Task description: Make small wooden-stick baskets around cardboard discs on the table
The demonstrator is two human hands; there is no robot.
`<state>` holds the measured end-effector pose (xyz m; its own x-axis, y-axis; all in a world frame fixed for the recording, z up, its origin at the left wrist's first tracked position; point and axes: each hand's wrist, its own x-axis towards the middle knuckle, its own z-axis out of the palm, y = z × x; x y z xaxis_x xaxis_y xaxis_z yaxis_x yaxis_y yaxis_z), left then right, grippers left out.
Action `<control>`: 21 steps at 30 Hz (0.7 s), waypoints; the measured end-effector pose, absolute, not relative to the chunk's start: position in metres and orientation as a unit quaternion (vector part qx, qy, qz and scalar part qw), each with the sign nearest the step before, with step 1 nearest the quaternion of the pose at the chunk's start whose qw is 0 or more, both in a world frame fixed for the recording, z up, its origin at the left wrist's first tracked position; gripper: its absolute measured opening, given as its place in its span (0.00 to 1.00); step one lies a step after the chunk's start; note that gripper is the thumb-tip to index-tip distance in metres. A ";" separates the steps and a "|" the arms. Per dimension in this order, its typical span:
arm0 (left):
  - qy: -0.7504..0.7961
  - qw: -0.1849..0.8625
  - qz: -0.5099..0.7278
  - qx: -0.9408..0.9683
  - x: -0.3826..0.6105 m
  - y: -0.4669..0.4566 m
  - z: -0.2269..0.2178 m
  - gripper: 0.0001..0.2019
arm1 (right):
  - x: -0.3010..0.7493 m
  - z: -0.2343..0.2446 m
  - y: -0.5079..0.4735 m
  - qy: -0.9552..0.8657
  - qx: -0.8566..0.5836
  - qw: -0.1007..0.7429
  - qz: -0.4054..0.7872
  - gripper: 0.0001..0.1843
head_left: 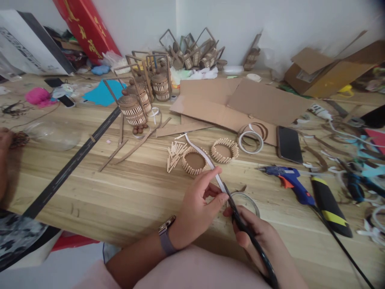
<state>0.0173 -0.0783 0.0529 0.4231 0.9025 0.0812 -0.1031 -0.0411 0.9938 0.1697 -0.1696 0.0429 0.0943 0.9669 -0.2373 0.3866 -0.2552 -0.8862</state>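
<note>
My left hand (200, 204), with a watch on its wrist, pinches a narrow white strip (200, 148) between thumb and fingers. The strip runs away from me, over a ring of small wooden sticks (185, 165). Black scissors (248, 230) are gripped in my right hand (260, 233), their tip at the strip's near end beside my left thumb. Left of that ring lies a pile of loose sticks (173, 155). A second stick ring (225, 139) stands to its right. Partly behind my right hand is a clear round ring (252, 199).
To the right lie a blue glue gun (285, 176), a black-and-yellow tool handle (329, 204), a phone (289, 144) and a tape roll (251, 142). Cardboard sheets (207, 96) and small handled baskets (132, 110) stand farther back. Another person's hand (4, 140) is at the left edge.
</note>
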 end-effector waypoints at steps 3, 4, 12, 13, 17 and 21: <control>0.339 0.598 0.434 0.582 0.016 -0.077 0.052 0.23 | 0.177 0.032 -0.173 -0.523 -0.652 0.330 0.439 0.39; 0.348 0.592 0.442 0.577 0.016 -0.077 0.051 0.22 | 0.179 0.029 -0.174 -0.522 -0.654 0.331 0.436 0.37; 0.348 0.624 0.449 0.537 0.020 -0.075 0.044 0.25 | 0.177 0.026 -0.180 -0.537 -0.663 0.317 0.414 0.30; 0.345 0.628 0.447 0.535 0.021 -0.076 0.044 0.25 | 0.176 0.027 -0.180 -0.538 -0.659 0.317 0.418 0.32; 0.331 0.640 0.435 0.541 0.021 -0.078 0.046 0.27 | 0.176 0.030 -0.179 -0.549 -0.644 0.322 0.425 0.41; 0.329 0.646 0.437 0.533 0.023 -0.080 0.046 0.27 | 0.174 0.030 -0.177 -0.553 -0.638 0.331 0.421 0.45</control>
<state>0.0225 -0.0797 0.0463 0.4025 0.9145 0.0407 -0.2137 0.0506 0.9756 0.1738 -0.1767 0.0298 0.0331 0.9849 -0.1702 0.4271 -0.1679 -0.8885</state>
